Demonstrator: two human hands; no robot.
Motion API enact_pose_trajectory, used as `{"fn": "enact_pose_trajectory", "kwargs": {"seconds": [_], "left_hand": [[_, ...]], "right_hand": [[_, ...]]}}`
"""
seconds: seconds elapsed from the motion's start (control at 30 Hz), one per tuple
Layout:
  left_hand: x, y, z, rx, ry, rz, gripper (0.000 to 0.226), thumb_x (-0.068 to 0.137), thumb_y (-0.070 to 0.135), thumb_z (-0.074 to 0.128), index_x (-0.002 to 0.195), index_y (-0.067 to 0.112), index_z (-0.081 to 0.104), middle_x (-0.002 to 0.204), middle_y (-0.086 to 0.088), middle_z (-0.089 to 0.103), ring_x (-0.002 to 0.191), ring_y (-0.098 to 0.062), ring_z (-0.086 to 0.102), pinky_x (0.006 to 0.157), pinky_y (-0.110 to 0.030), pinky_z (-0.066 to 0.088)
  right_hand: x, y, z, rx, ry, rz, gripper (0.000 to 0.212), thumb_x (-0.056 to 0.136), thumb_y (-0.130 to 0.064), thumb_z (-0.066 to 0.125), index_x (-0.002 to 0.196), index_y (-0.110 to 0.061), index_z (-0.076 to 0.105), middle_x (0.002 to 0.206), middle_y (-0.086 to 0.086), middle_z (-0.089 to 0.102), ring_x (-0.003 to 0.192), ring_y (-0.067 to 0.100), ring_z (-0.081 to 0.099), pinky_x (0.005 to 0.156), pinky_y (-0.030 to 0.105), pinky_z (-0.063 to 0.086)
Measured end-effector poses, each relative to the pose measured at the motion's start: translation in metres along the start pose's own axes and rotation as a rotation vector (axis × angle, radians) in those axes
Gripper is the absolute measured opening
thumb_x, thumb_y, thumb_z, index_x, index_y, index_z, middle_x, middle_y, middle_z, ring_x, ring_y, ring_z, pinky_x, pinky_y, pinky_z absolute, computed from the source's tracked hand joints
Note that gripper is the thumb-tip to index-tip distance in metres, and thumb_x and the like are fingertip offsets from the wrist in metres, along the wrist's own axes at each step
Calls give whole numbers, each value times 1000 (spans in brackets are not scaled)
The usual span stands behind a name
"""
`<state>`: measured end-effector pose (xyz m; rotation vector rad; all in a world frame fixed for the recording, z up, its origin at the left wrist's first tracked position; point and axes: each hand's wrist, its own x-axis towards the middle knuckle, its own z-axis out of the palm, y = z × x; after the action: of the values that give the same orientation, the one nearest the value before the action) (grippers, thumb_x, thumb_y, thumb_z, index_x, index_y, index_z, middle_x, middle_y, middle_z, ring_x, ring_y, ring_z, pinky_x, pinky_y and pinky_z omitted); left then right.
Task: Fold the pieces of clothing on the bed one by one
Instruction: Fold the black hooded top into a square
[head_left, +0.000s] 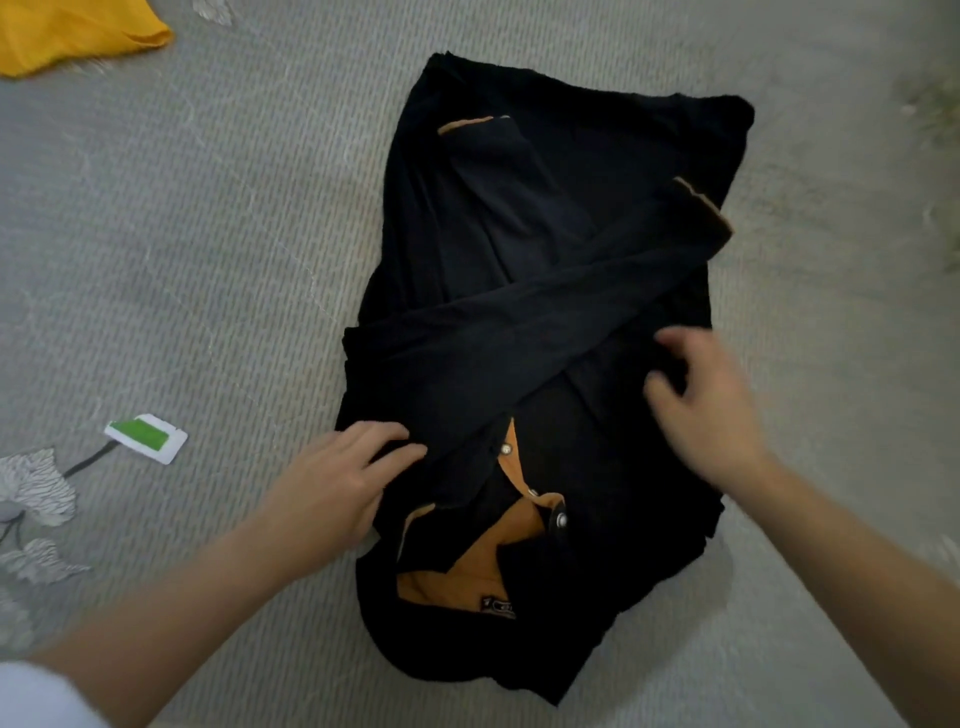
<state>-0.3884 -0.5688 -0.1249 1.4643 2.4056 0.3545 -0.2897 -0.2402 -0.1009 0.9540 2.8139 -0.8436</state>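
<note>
A black polo shirt (540, 322) with orange collar lining and orange cuff trim lies on the grey bed (218, 249), collar toward me. Both long sleeves are folded across its front and cross each other. My left hand (332, 478) rests flat on the shirt's left edge, just left of the button placket, fingers straight. My right hand (706, 400) hovers over the shirt's right side near the shoulder, fingers loosely spread and blurred by motion; it holds nothing that I can see.
A yellow garment (67, 31) lies at the far left corner of the bed. A white and green tag (148, 436) with a dark cord sits left of the shirt. Grey leaf prints mark the bedcover at the near left.
</note>
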Motion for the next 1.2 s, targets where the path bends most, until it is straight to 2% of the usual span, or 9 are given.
{"fn": "enact_pose_trajectory", "kwargs": {"seconds": [0.13, 0.23, 0.4, 0.57, 0.73, 0.83, 0.9, 1.07, 1.2], "left_hand": [[-29, -5, 4, 118, -217, 116, 88, 58, 6, 72, 142, 12, 45, 152, -12, 35, 139, -27, 35, 111, -44, 35], [-46, -3, 6, 212, -363, 138, 101, 57, 20, 67, 150, 15, 27, 157, -13, 21, 145, -29, 19, 112, -45, 19], [-35, 9, 5, 235, -386, 140, 97, 63, 52, 76, 145, 17, 38, 151, -16, 34, 138, -32, 34, 112, -49, 30], [-18, 17, 19, 207, -467, 108, 63, 100, 41, 29, 148, 35, -11, 158, 3, -19, 138, -17, -30, 112, -33, -16], [-7, 19, 0, -242, -511, -61, 45, 101, 23, 36, 145, 30, 36, 157, 16, 10, 138, 3, -10, 114, -21, -2], [-14, 27, -16, -286, -627, -64, 39, 101, 29, 39, 139, 28, 47, 145, 23, 31, 138, 4, 21, 111, -11, 11], [-21, 40, -22, -389, -752, -121, 26, 100, 34, 43, 112, 26, 64, 113, 20, 60, 102, 11, 54, 95, -9, 38], [-24, 63, -29, -701, -1075, -362, 28, 96, 32, 52, 72, 29, 67, 80, 20, 64, 74, 7, 58, 65, -6, 41], [-9, 58, -37, -893, -1102, -427, 41, 96, 25, 52, 61, 39, 69, 68, 24, 66, 68, 6, 62, 63, -5, 41]], "right_hand": [[-105, 12, 11, -205, -292, -333, 80, 67, -10, 66, 143, -11, 41, 150, 5, 37, 140, 20, 30, 111, 34, 29], [-153, 31, 21, -455, -470, -506, 102, 58, -23, 69, 151, -14, 26, 158, 4, 23, 146, 21, 16, 113, 39, 17], [-181, 43, 47, -612, -494, -531, 96, 71, -46, 70, 151, -16, 25, 155, 5, 29, 142, 25, 27, 112, 42, 15], [-158, 41, 59, -449, -518, -399, 77, 91, -28, 50, 151, -37, 3, 158, -12, -3, 146, 8, -8, 120, 33, -6], [-147, 21, 35, 341, -516, 44, 35, 88, -17, 61, 113, -41, 60, 103, -8, 71, 98, 8, 65, 87, 34, 54], [-137, 27, 11, 372, -653, 129, 10, 93, -23, 58, 92, -23, 68, 84, -8, 69, 83, 10, 65, 80, 32, 52], [-137, 31, -1, 370, -786, 196, 18, 94, -27, 58, 82, -18, 68, 78, -7, 67, 81, 11, 63, 79, 29, 47], [-152, 32, -10, 262, -1184, 286, 19, 83, -45, 66, 68, -33, 71, 74, -12, 69, 75, 6, 66, 71, 22, 48], [-138, 29, -24, 349, -1111, 266, 15, 87, -42, 65, 80, -33, 74, 86, -11, 73, 87, 7, 70, 74, 15, 48]]}}
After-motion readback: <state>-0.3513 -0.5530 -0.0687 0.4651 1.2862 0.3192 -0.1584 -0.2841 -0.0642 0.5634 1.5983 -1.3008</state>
